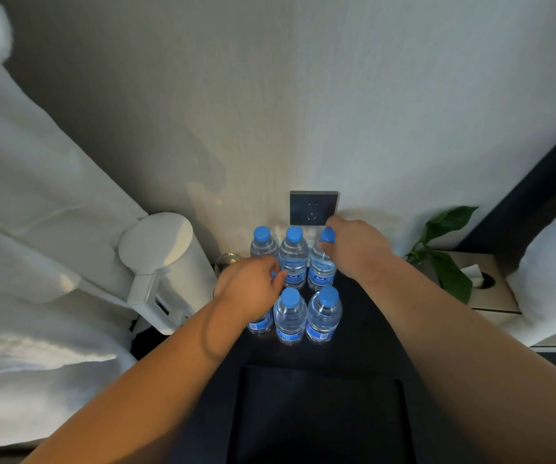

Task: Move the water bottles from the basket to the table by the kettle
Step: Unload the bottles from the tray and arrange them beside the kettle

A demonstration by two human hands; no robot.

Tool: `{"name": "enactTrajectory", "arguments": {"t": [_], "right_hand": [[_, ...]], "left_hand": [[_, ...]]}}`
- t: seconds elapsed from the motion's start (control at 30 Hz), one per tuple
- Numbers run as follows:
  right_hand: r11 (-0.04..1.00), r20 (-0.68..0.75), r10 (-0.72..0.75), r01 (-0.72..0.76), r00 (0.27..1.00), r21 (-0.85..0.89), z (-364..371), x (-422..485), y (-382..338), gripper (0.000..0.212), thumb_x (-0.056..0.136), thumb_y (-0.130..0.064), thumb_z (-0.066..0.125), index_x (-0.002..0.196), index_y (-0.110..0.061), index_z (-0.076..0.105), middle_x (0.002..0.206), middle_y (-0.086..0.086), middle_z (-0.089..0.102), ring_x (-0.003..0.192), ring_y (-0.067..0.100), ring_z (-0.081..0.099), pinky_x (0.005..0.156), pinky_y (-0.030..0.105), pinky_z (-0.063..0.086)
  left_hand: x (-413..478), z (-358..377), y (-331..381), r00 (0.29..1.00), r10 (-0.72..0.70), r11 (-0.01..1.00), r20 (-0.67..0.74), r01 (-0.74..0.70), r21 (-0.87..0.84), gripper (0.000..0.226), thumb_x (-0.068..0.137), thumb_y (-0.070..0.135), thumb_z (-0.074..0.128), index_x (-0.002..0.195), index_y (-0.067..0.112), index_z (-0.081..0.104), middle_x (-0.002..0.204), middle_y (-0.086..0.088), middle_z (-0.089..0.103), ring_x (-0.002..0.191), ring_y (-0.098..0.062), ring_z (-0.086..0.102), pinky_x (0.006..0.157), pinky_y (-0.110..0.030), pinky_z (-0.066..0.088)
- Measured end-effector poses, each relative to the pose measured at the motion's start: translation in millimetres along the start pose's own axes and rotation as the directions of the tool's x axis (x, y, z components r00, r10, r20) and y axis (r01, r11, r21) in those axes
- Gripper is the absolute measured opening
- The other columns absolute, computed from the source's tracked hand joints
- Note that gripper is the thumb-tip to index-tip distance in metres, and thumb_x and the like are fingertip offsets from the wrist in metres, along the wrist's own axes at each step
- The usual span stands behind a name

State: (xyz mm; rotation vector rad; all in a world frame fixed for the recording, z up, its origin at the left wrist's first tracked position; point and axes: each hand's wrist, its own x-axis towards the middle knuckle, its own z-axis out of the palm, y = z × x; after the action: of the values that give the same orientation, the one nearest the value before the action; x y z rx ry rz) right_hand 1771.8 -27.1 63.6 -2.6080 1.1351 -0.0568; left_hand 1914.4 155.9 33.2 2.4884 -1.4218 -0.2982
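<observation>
Both standing upright, caps up, beside the kettle, the back-right bottle is pinched at its cap by the right hand, the front-left bottle clasped by the left hand.

bottles hemmed in, open only toward 6 o'clock
kettle crowds them at 9 o'clock, wall shuts 12, plant and tissue box stand off at 3; bare table at 6, then what may be a basket.
</observation>
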Motion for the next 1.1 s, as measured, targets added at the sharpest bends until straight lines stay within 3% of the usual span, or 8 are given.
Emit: {"name": "enactTrajectory", "arguments": {"t": [0.1, 0.2, 0.43, 0.63, 0.77, 0.83, 0.97, 1.1], "right_hand": [[0.999, 0.014, -0.025, 0.025, 1.000, -0.019, 4, -3, 2, 0.031, 0.104, -0.032, 0.057, 0.133, -0.023, 0.052, 0.104, 0.006, 0.065, 0.084, 0.023, 0.056, 0.066, 0.034, 0.045], [1.000, 0.011, -0.011, 0.011, 1.000, -0.029, 6, -2, 1, 0.024, 0.104, -0.030, 0.059, 0.125, -0.019, 0.054, 0.104, 0.007, 0.066, 0.083, 0.023, 0.055, 0.066, 0.034, 0.043], [0.997, 0.019, 0.038, -0.037, 0.999, -0.070, 0, 3, -6, 0.034, 0.103, -0.046, 0.060, 0.117, -0.016, 0.056, 0.095, 0.001, 0.055, 0.086, 0.022, 0.054, 0.070, 0.035, 0.042], [0.999, 0.012, -0.017, 0.018, 1.000, -0.051, 3, -2, -1, 0.029, 0.104, -0.039, 0.056, 0.126, -0.020, 0.053, 0.105, 0.005, 0.066, 0.086, 0.024, 0.058, 0.068, 0.036, 0.048], [0.999, 0.017, -0.023, 0.024, 1.000, -0.048, 4, -4, 3, 0.023, 0.103, -0.029, 0.056, 0.124, -0.021, 0.054, 0.099, 0.004, 0.063, 0.083, 0.024, 0.058, 0.064, 0.035, 0.046], [1.000, 0.019, -0.002, 0.003, 1.000, -0.031, 2, -1, 3, 0.021, 0.103, -0.031, 0.059, 0.121, -0.020, 0.057, 0.103, 0.005, 0.066, 0.083, 0.023, 0.057, 0.066, 0.034, 0.045], [0.999, 0.006, 0.016, -0.016, 1.000, -0.043, 2, 3, -1, 0.027, 0.101, -0.042, 0.062, 0.116, -0.019, 0.059, 0.104, 0.005, 0.067, 0.087, 0.023, 0.060, 0.070, 0.036, 0.048], [0.998, -0.010, 0.011, -0.011, 1.000, -0.069, 4, 4, -3, 0.036, 0.099, -0.049, 0.063, 0.118, -0.019, 0.058, 0.106, 0.005, 0.066, 0.094, 0.026, 0.063, 0.071, 0.035, 0.046]], "left_hand": [[-1, -1, 1, 1.000, 0.000, 1.000, -0.007, 0.000, 0.006, 0.028, 0.101, 0.053, 0.049, 0.107, 0.032, 0.067, 0.096, 0.008, 0.074, 0.088, -0.020, 0.069, 0.079, -0.038, 0.059], [-2, -1, 1, 1.000, 0.000, 1.000, -0.023, 0.000, -0.001, 0.027, 0.101, 0.051, 0.049, 0.104, 0.032, 0.067, 0.094, 0.008, 0.074, 0.087, -0.020, 0.069, 0.078, -0.038, 0.059], [-6, 3, -1, 0.994, -0.017, 0.997, -0.104, 0.009, -0.078, 0.023, 0.098, 0.044, 0.053, 0.098, 0.026, 0.068, 0.091, 0.008, 0.072, 0.084, -0.019, 0.066, 0.074, -0.037, 0.058], [-12, 3, -6, 0.987, 0.065, 0.992, -0.146, -0.080, -0.097, 0.033, 0.097, 0.037, 0.064, 0.127, 0.023, 0.067, 0.116, 0.000, 0.073, 0.104, -0.024, 0.067, 0.086, -0.040, 0.058], [-6, -2, -2, 0.924, 0.247, 0.960, -0.293, -0.274, -0.055, 0.031, 0.097, 0.020, 0.069, 0.127, 0.014, 0.072, 0.126, -0.006, 0.070, 0.117, -0.032, 0.062, 0.097, -0.046, 0.054], [3, -8, 4, 0.897, 0.288, 0.952, -0.337, -0.305, 0.002, 0.034, 0.098, 0.019, 0.065, 0.131, 0.016, 0.072, 0.135, -0.008, 0.067, 0.128, -0.035, 0.058, 0.105, -0.050, 0.046], [21, -16, 15, 0.972, 0.194, 0.977, -0.129, -0.180, 0.113, 0.049, 0.106, 0.034, 0.049, 0.155, 0.035, 0.047, 0.167, 0.001, 0.037, 0.157, -0.030, 0.024, 0.121, -0.052, 0.019], [27, -10, 12, 0.988, 0.151, 0.976, -0.029, -0.144, 0.164, 0.057, 0.107, 0.037, 0.043, 0.162, 0.042, 0.028, 0.172, 0.005, 0.027, 0.159, -0.030, 0.017, 0.123, -0.053, 0.018]]}}
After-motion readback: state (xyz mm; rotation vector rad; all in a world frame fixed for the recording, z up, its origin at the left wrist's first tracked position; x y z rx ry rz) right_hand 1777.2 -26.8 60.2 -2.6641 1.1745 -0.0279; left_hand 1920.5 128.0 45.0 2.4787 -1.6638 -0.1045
